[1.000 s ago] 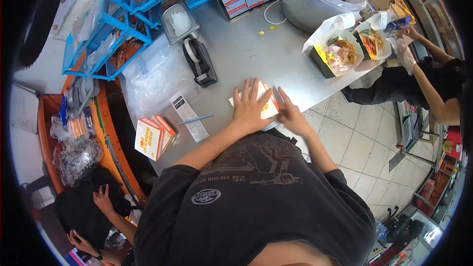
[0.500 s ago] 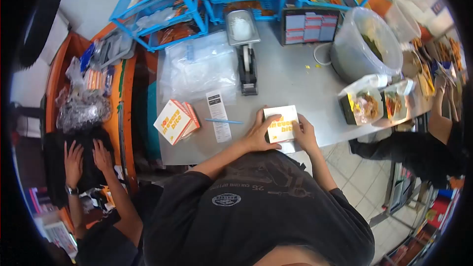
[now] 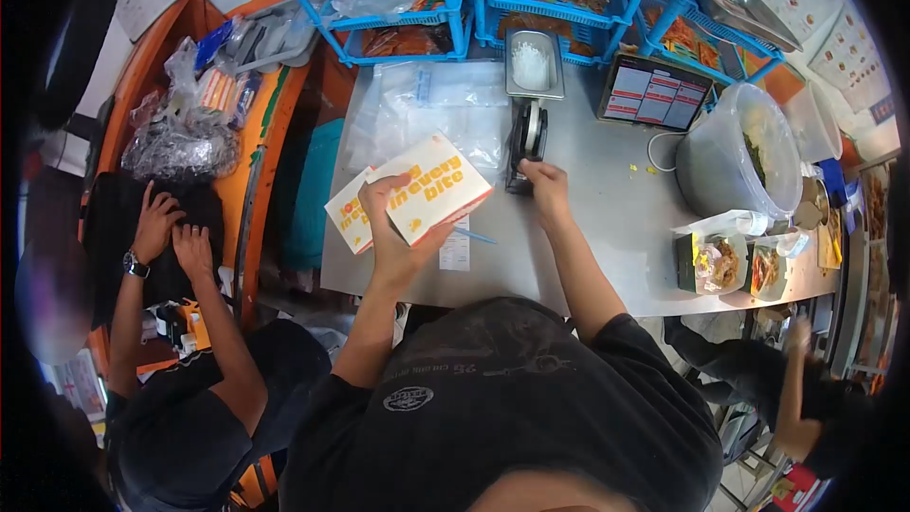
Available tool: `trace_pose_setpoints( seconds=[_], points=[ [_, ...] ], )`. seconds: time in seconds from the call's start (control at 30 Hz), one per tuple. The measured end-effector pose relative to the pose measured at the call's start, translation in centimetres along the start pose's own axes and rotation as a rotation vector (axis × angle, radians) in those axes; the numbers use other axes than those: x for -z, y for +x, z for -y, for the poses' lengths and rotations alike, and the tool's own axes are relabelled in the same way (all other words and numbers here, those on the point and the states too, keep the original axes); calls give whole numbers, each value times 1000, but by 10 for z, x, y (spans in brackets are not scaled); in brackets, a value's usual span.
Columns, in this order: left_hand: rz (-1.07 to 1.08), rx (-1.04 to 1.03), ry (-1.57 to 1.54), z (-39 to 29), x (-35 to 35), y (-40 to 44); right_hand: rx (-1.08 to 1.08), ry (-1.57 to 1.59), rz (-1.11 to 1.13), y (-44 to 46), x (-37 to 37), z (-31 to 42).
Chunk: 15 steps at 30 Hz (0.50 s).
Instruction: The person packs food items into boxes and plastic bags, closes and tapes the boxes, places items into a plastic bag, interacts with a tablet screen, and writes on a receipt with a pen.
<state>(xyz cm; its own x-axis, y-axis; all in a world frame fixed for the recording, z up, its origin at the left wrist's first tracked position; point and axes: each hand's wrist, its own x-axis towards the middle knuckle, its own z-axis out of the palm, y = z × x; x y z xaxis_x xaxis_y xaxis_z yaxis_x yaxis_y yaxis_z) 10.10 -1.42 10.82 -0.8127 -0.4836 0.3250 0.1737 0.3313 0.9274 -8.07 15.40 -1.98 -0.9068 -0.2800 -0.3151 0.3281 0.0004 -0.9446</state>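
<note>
My left hand point(image 3: 398, 218) grips a closed white box point(image 3: 438, 186) with yellow and orange lettering, raised and tilted over the table. Behind it, more boxes point(image 3: 347, 218) with the same print show in part. At the front end of the black tape dispenser point(image 3: 527, 137), the fingers of my right hand point(image 3: 547, 192) are pinched together; whether tape is between them is too small to tell. A receipt point(image 3: 456, 251) and a blue pen point(image 3: 476, 236) lie partly under the held box.
Clear plastic bags point(image 3: 455, 114) and a metal tray point(image 3: 534, 64) lie behind. Blue racks point(image 3: 559, 0), a tablet point(image 3: 654, 92) and a large tub point(image 3: 739, 156) line the back. Open food boxes point(image 3: 716, 264) stand right. Co-workers are at left point(image 3: 190, 408) and right point(image 3: 806, 408).
The view has swung to the right. My left hand has lifted the box leftward off the table, and my right hand has let go of it and moved to the tape dispenser.
</note>
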Motion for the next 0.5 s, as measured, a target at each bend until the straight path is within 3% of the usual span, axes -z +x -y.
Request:
trace_pose_setpoints(
  seconds=[0.07,0.1,0.23,0.33,0.37,0.47,0.5],
  points=[
    [-46,64,-189,-12,2,6,209,-143,-120,-21,-1,-21],
    [-42,212,-314,-19,6,7,314,-217,-178,-29,-2,-23],
    [-157,466,-590,-17,0,15,709,-681,-343,-34,1,-29],
    [-199,469,-574,-13,-5,21,439,-945,-187,-48,13,-7],
    [-199,443,-595,-10,-7,21,373,-791,-117,-59,9,14],
    [-191,391,-572,-3,-15,18,203,177,434,-87,-21,79],
    [-159,457,-525,-12,-16,19,265,142,493,-96,-30,95]
  ],
)
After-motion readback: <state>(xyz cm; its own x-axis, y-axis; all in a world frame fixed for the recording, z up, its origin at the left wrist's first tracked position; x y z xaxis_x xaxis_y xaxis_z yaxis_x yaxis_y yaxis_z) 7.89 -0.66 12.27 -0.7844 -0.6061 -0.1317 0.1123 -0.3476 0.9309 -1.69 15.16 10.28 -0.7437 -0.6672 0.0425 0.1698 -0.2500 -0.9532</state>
